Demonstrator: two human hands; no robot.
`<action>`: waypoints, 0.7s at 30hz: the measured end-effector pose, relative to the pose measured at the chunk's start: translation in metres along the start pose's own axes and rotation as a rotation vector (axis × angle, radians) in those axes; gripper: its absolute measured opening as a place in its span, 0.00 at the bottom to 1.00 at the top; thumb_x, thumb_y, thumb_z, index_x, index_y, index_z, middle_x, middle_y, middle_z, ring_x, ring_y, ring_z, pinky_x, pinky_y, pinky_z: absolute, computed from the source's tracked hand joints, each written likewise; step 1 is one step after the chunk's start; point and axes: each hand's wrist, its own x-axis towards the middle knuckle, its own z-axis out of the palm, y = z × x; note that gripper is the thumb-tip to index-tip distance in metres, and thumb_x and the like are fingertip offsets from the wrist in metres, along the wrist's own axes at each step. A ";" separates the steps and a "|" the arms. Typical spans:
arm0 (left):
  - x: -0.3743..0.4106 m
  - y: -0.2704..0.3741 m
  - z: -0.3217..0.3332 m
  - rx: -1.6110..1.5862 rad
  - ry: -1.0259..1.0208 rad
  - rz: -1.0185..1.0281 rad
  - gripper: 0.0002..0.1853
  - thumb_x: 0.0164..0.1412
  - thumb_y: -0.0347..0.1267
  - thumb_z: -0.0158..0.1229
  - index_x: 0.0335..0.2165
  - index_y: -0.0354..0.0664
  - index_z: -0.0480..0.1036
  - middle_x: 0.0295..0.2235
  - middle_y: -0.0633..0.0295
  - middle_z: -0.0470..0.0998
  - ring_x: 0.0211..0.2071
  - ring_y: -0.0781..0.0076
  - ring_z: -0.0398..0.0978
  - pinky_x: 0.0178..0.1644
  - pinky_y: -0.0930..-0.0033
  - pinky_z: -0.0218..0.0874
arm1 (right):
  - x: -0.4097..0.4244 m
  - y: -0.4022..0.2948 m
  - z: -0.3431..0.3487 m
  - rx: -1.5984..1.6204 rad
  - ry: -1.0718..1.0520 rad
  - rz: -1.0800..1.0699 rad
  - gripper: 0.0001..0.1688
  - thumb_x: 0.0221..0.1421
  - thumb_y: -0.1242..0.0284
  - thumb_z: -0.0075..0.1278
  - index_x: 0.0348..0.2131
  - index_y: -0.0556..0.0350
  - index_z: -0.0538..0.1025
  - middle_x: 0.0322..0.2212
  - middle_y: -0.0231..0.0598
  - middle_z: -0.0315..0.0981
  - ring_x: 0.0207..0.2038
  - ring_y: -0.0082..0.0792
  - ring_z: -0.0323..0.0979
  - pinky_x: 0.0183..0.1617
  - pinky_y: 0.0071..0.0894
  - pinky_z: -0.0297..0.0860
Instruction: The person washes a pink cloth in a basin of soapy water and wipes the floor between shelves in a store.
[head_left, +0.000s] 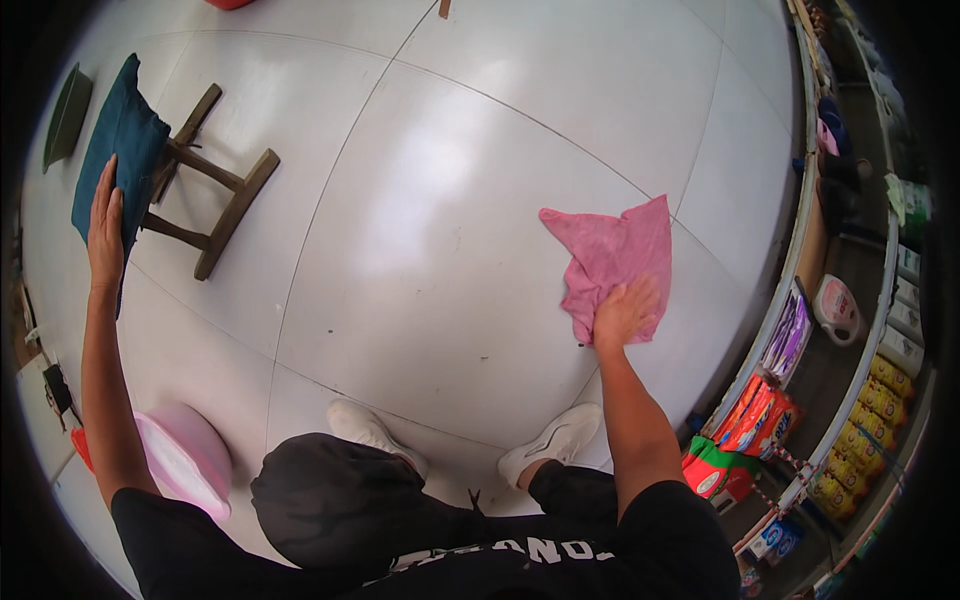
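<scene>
A crumpled pink cloth (616, 251) lies spread on the pale tiled floor (390, 300) to my right. My right hand (628, 309), slightly blurred, presses flat on the cloth's near part with its fingers spread. On the left stands a wooden stool (217, 176) whose seat is covered in dark blue-green fabric (120, 120). Against that seat cover rests the flat palm of my left hand (106, 225), fingers extended. Neither hand is closed around anything. A few small dark specks (484, 358) dot the tiles between my hands.
A pink plastic basin (206, 450) sits beside my left knee. Shelves (784, 300) with packaged goods, a white jug (838, 309) and orange-red packets (757, 416) line the right side. A dark green basin (67, 116) stands beyond the stool. Part of a red object (227, 3) shows at the top.
</scene>
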 end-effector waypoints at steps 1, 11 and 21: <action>0.001 0.001 -0.001 0.004 0.001 0.006 0.29 0.73 0.49 0.38 0.67 0.54 0.60 0.67 0.60 0.61 0.69 0.61 0.55 0.72 0.62 0.41 | -0.005 -0.016 0.001 -0.019 0.006 -0.077 0.34 0.70 0.58 0.34 0.69 0.50 0.56 0.71 0.41 0.44 0.73 0.49 0.37 0.72 0.64 0.36; 0.001 -0.005 -0.001 0.020 0.001 -0.018 0.30 0.72 0.51 0.38 0.66 0.59 0.61 0.66 0.60 0.61 0.68 0.59 0.56 0.71 0.61 0.43 | -0.141 -0.207 -0.029 0.161 -0.287 -1.229 0.32 0.66 0.60 0.42 0.66 0.43 0.61 0.68 0.31 0.52 0.71 0.43 0.46 0.70 0.73 0.40; 0.002 0.003 0.003 0.020 0.040 -0.038 0.29 0.73 0.50 0.37 0.66 0.58 0.62 0.66 0.60 0.62 0.68 0.61 0.57 0.71 0.64 0.44 | -0.084 -0.211 -0.052 0.175 -0.211 -1.100 0.31 0.66 0.60 0.45 0.64 0.49 0.65 0.64 0.37 0.60 0.69 0.44 0.52 0.69 0.69 0.44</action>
